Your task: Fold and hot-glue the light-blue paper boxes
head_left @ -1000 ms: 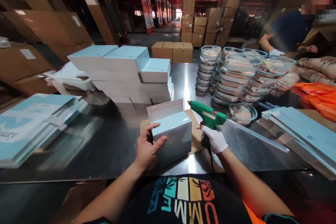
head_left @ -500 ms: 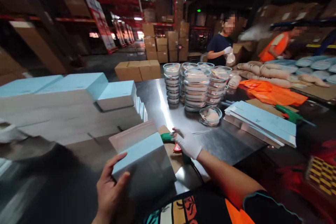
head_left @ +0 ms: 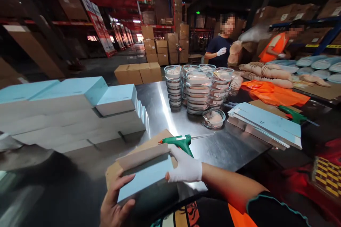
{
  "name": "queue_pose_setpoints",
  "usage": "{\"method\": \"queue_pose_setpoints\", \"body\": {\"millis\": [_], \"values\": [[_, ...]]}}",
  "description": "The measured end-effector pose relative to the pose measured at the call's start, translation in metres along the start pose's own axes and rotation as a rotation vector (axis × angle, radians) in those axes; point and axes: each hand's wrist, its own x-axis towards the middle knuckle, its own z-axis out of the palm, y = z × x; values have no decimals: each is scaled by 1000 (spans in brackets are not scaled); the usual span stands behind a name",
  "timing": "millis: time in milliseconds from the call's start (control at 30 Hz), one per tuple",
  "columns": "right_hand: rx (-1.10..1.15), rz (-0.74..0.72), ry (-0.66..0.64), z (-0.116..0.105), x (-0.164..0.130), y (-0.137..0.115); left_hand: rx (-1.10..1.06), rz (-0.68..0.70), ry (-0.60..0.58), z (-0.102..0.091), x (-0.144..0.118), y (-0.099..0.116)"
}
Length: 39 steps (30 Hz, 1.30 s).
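Observation:
A light-blue cardboard box (head_left: 146, 177) with a raised flap (head_left: 142, 158) is between my hands at the near edge of the table. My bare left hand (head_left: 115, 197) grips its left end, thumb and fingers on either side. My right hand (head_left: 185, 166), in a white glove with bare fingertips, holds the right end. Just beyond the box, a green glue gun (head_left: 178, 141) lies on a piece of brown cardboard (head_left: 157, 140), its orange nozzle pointing left and a clear glue stick coming out of its back.
Stacked light-blue boxes (head_left: 114, 95) fill the left. Glass containers (head_left: 198, 88) with lids stand in stacks ahead, one container (head_left: 214, 117) apart. Flat box blanks (head_left: 266, 122), a second glue gun (head_left: 294, 114) and orange cloth (head_left: 274, 92) lie right. Two people (head_left: 222, 44) work beyond.
My right hand has left the glue gun, which now lies on the cardboard, and has taken hold of the box's right end. The box has tilted, with its flap nearer the top.

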Motion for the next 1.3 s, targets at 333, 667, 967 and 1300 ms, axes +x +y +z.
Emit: {"method": "queue_pose_setpoints", "body": {"millis": [333,667,967,1300], "values": [[-175,-525,-59,-6,-5,32,-238,231,-75,-3,48,53],[-265,-598,-132,-13,4,16,-129,437,-374,-10,78,51],[-396,-637,-183,-17,6,10,-113,512,-302,-4,78,55],[-572,-669,-77,1,-18,12,-25,433,-350,-11,41,61]]}}
